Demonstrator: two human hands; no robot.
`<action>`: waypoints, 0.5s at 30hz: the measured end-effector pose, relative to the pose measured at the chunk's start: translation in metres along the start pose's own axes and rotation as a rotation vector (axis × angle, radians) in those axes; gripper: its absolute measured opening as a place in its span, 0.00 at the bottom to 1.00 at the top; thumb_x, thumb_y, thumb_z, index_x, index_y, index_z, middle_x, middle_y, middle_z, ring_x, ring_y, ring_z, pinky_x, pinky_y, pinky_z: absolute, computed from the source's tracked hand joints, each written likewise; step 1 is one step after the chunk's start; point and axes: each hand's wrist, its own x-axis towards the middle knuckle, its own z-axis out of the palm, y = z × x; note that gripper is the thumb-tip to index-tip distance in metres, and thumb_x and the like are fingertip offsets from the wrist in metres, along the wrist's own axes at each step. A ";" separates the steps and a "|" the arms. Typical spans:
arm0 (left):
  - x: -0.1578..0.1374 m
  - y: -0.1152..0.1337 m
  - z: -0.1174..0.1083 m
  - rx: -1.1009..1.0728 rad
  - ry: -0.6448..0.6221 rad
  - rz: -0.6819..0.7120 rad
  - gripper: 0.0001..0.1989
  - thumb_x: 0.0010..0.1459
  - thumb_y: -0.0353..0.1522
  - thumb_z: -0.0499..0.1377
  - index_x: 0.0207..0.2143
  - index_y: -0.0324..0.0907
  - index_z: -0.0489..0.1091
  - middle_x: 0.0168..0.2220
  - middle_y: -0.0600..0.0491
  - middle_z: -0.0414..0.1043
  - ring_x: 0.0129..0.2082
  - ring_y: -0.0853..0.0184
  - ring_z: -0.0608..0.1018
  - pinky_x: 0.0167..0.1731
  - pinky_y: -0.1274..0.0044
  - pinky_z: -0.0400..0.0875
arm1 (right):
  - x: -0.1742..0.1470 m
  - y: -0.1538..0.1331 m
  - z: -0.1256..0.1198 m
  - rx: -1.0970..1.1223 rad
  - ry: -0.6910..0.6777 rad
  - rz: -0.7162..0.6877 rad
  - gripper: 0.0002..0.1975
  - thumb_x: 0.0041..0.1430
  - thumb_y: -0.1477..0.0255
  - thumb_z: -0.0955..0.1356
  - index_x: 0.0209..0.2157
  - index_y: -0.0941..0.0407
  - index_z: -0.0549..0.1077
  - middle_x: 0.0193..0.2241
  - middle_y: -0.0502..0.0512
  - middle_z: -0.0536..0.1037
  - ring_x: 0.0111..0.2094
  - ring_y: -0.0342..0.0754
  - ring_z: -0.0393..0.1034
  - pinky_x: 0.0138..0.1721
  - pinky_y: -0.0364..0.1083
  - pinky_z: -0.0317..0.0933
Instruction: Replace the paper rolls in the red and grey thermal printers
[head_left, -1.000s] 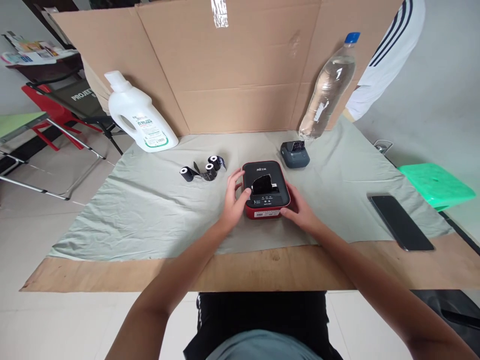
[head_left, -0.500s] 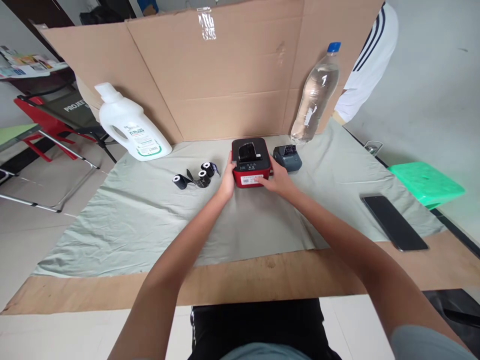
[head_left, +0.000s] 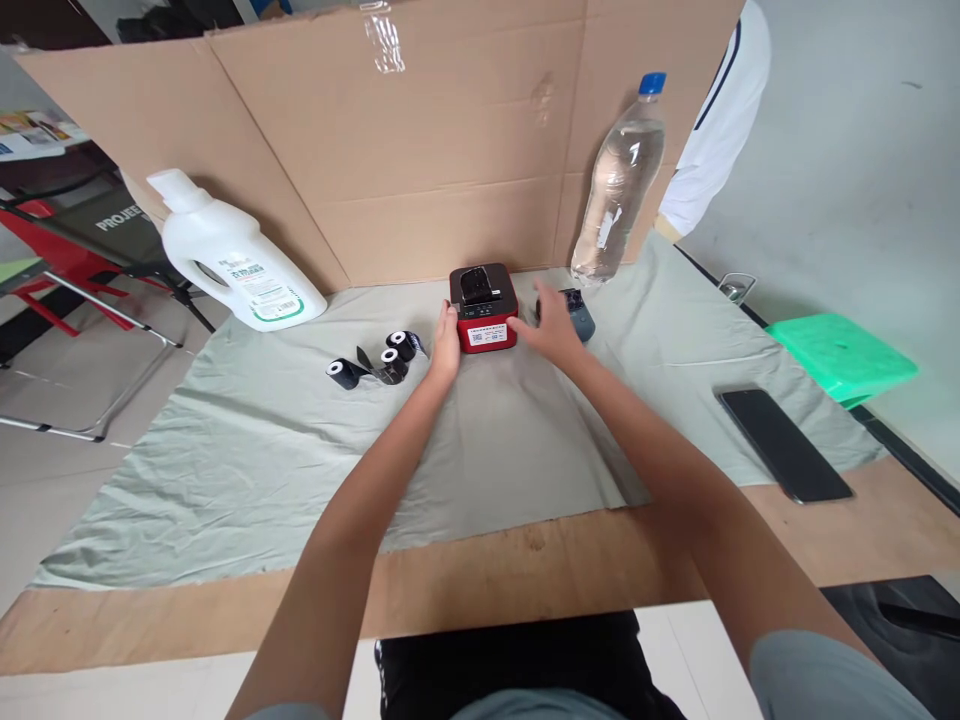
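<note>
A small red box-shaped device with a black top, much like a label printer (head_left: pixel 487 335), stands on the cloth near the cardboard. A white label is on its front, and a dark glossy strip lies over the slot on top. My left hand (head_left: pixel 445 350) rests along its left side with the fingers stretched out. At its right front corner, my right hand (head_left: pixel 553 328) has thumb and fingers spread, with a gap to the device's right side. Behind that hand sits a smaller dark grey device (head_left: pixel 582 320), partly hidden. Several black rolls with white cores (head_left: pixel 345 373) lie left of my left hand.
A white detergent bottle (head_left: pixel 232 250) and a clear water bottle (head_left: pixel 622 190) lean on the cardboard sheet (head_left: pixel 450 150). A phone (head_left: pixel 784 445) lies at the right near the wooden edge (head_left: pixel 525 555). A green stool (head_left: pixel 840 355) and a person's white sleeve (head_left: pixel 709 150) appear at the right.
My right hand has loosened from the red device and its fingers have spread. The device sits slightly farther back. The whole view has shifted a little.
</note>
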 end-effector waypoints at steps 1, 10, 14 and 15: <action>-0.010 -0.004 -0.006 0.053 0.023 0.020 0.37 0.70 0.50 0.54 0.74 0.44 0.53 0.78 0.51 0.45 0.79 0.62 0.47 0.77 0.70 0.40 | -0.005 0.004 -0.007 -0.099 0.082 0.052 0.44 0.61 0.55 0.68 0.72 0.60 0.55 0.67 0.72 0.63 0.68 0.67 0.55 0.68 0.64 0.51; -0.115 0.004 -0.040 0.444 -0.172 0.142 0.36 0.64 0.40 0.62 0.72 0.46 0.57 0.76 0.48 0.53 0.77 0.53 0.56 0.76 0.60 0.52 | -0.034 0.038 -0.020 -0.326 0.119 0.344 0.53 0.50 0.55 0.75 0.69 0.69 0.57 0.56 0.78 0.71 0.58 0.71 0.66 0.60 0.65 0.60; -0.159 0.019 -0.042 0.599 -0.300 0.036 0.32 0.68 0.40 0.57 0.72 0.47 0.58 0.73 0.47 0.59 0.74 0.52 0.62 0.71 0.58 0.63 | -0.082 -0.002 -0.028 -0.286 0.163 0.241 0.51 0.47 0.53 0.75 0.67 0.64 0.62 0.51 0.71 0.72 0.55 0.69 0.67 0.56 0.62 0.64; -0.169 0.021 -0.042 0.632 -0.325 0.016 0.32 0.68 0.41 0.57 0.72 0.47 0.57 0.73 0.47 0.60 0.74 0.52 0.62 0.71 0.58 0.63 | -0.100 -0.015 -0.029 -0.275 0.136 0.196 0.52 0.47 0.51 0.76 0.67 0.63 0.62 0.50 0.70 0.72 0.54 0.69 0.67 0.56 0.62 0.64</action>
